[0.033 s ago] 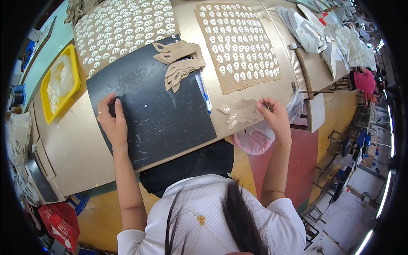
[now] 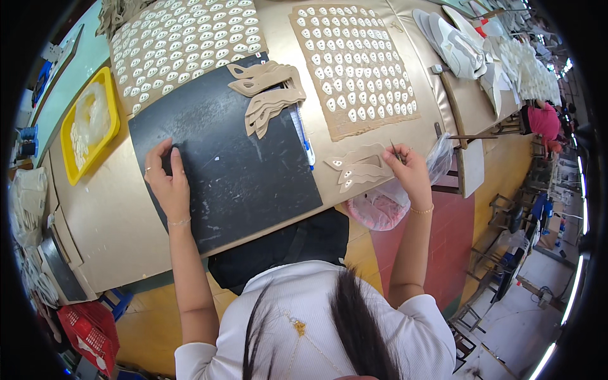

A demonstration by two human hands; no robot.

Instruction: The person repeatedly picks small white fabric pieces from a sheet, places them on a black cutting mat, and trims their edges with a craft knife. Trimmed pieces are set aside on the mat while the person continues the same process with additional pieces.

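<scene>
My left hand [image 2: 168, 180] rests at the left edge of a black mat [image 2: 221, 183], thumb and fingers apart and nothing held. In my right hand [image 2: 408, 171] is a slim, dark, pointed tool, apparently tweezers [image 2: 395, 151], pinched with its tip upward. My right fingertips are at the right end of several beige cut pieces [image 2: 362, 171], laid overlapping near the table's front edge. Small white parts show on the left ends of these pieces. A stack of similar beige pieces [image 2: 275, 104] lies across the mat's far right corner.
Two brown sheets hold rows of small white parts: one far left [image 2: 190, 44], one far right [image 2: 358, 69]. A yellow tray [image 2: 114, 120] with a plastic bag stands left. A blue-white pen [image 2: 308, 152] lies beside the mat. A clear bag [image 2: 380, 209] hangs by the front edge.
The uppermost beige piece beside my right hand has shifted slightly, and a gap shows under its curved edge. Both hands are almost where they were.
</scene>
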